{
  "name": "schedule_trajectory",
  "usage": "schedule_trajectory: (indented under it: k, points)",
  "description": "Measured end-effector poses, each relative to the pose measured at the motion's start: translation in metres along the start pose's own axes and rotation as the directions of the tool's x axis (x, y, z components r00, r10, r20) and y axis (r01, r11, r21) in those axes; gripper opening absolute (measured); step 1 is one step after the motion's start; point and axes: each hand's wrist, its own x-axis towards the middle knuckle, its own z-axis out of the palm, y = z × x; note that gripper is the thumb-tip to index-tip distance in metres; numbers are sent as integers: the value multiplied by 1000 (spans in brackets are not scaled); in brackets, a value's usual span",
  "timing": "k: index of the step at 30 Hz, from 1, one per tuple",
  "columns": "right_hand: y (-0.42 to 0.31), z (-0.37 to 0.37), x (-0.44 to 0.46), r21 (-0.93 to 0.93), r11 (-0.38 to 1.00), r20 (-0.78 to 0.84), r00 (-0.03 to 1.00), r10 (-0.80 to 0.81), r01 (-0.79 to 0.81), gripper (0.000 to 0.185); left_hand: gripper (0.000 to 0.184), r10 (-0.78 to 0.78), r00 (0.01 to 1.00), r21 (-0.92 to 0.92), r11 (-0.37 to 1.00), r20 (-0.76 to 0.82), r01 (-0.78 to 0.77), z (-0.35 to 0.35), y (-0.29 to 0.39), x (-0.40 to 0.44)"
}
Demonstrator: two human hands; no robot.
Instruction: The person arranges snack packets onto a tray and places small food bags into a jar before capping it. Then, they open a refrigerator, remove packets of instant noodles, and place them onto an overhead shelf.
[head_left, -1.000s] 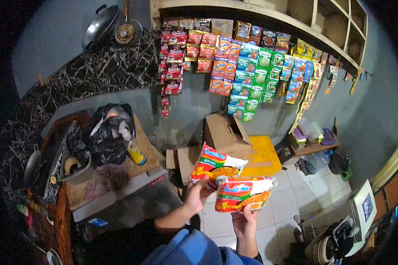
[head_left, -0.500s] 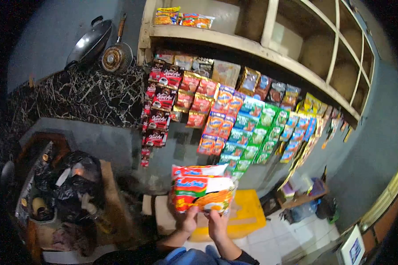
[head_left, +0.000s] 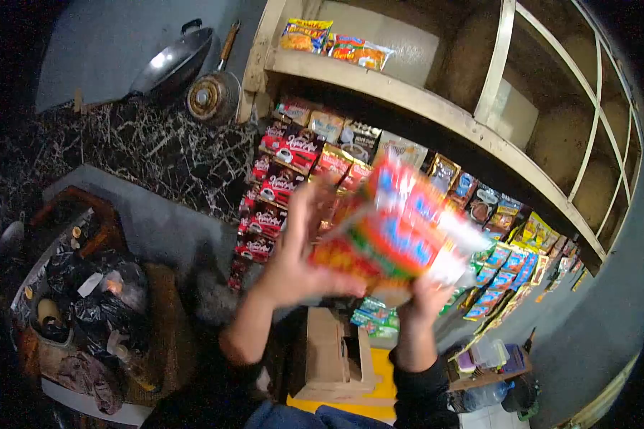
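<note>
Smeared by motion, a stack of red instant noodle packets is held up in front of the hanging sachets. My left hand grips the stack's left end, thumb along the lower edge and fingers up the side. At the lower right corner, my right hand pinches the packets; its other fingers are hidden behind them. Two more noodle packs, one yellow and one red and orange, lie on the cabinet shelf above.
Strips of coffee and drink sachets hang below the cabinet. A wok and a pan lean at the upper left. Black plastic bags lie lower left. Below my hands, a cardboard box sits on something yellow.
Both hands have raised the noodle packets from low by the box up toward the shelf, tilting them. My left hand has shifted to their left end. The view has moved too.
</note>
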Motion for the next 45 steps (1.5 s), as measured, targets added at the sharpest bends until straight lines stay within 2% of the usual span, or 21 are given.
schedule_trajectory:
  k: [1, 3, 5, 9, 11, 13, 17, 19, 21, 23, 24, 25, 26, 27, 29, 31, 33, 38, 40, 44, 45]
  points:
    - [0, 11, 34, -6, 999, -27, 999, -45, 45, 65, 107, 3, 999, -99, 995, 47, 2, 0, 9, 38]
    - [-1, 43, 101, 54, 989, -47, 989, -137, 140, 91, 85, 195, 971, 66, 977, 136, -205, -3, 16, 103]
    - [-12, 70, 162, -34, 962, 145, 954, -262, 270, 80, 61, 121, 977, 75, 988, 174, -136, -9, 22, 157]
    - [0, 115, 249, -396, 729, 434, 814, -386, 558, 78, 50, 340, 935, 589, 736, 102, -333, -44, -11, 268]
    - [29, 135, 285, -551, 661, 450, 849, -278, 509, 78, 48, 261, 959, 627, 731, 106, -269, -60, -27, 293]
    - [50, 153, 306, -592, 691, 434, 886, -160, 415, 82, 47, -160, 986, 596, 797, 46, 101, -75, -46, 314]
    - [78, 170, 333, -679, 706, 437, 884, 166, 203, 69, 54, 23, 994, 462, 887, -107, 30, -93, -104, 342]
    - [91, 166, 339, -638, 763, 468, 838, 282, 100, 64, 59, -188, 948, 503, 811, -256, 297, -78, -85, 322]
    - [109, 163, 350, -685, 728, 480, 728, 489, -37, 58, 69, -265, 948, 511, 798, -177, 319, -83, -81, 320]
    - [91, 164, 338, -745, 666, 496, 698, 516, 37, 62, 68, -323, 945, 624, 727, -56, 285, -79, -68, 312]
    - [100, 165, 344, -747, 664, 494, 694, 524, 31, 62, 74, -212, 963, 693, 669, -166, 267, -86, -89, 319]
    - [109, 169, 355, -856, 497, 406, 780, 477, 142, 66, 74, -220, 961, 692, 667, -169, 274, -87, -93, 317]
    - [119, 170, 363, -928, 296, 334, 854, 398, 224, 71, 76, -10, 987, 794, 593, -160, 135, -87, -94, 315]
    - [118, 169, 358, -927, 298, 337, 851, 402, 226, 71, 78, 198, 973, 878, 478, -117, 8, -87, -92, 314]
    - [99, 165, 343, -924, 298, 277, 956, 95, 238, 83, 73, 151, 984, 881, 473, -93, 11, -83, -79, 308]
    - [91, 162, 343, -880, 398, 353, 917, 187, 258, 96, 61, -75, 992, 842, 538, 106, -49, -83, -72, 307]
    - [89, 160, 341, -800, 359, 599, 679, 425, 481, 104, 50, -61, 990, 805, 589, 126, -66, -85, -78, 309]
    - [99, 167, 338, -854, 325, 510, 778, 367, 407, 110, 50, -157, 974, 909, 406, 166, -89, -81, -77, 311]
    - [106, 173, 337, -950, 176, 308, 864, 398, 257, 117, 49, -193, 972, 920, 388, 138, -53, -79, -74, 311]
    - [114, 172, 343, -977, 138, 211, 819, 534, 162, 120, 42, -221, 969, 940, 338, 113, -33, -79, -77, 312]
    - [111, 169, 342, -941, 255, 326, 795, 512, 222, 120, 42, -223, 968, 939, 341, 113, -31, -79, -75, 312]
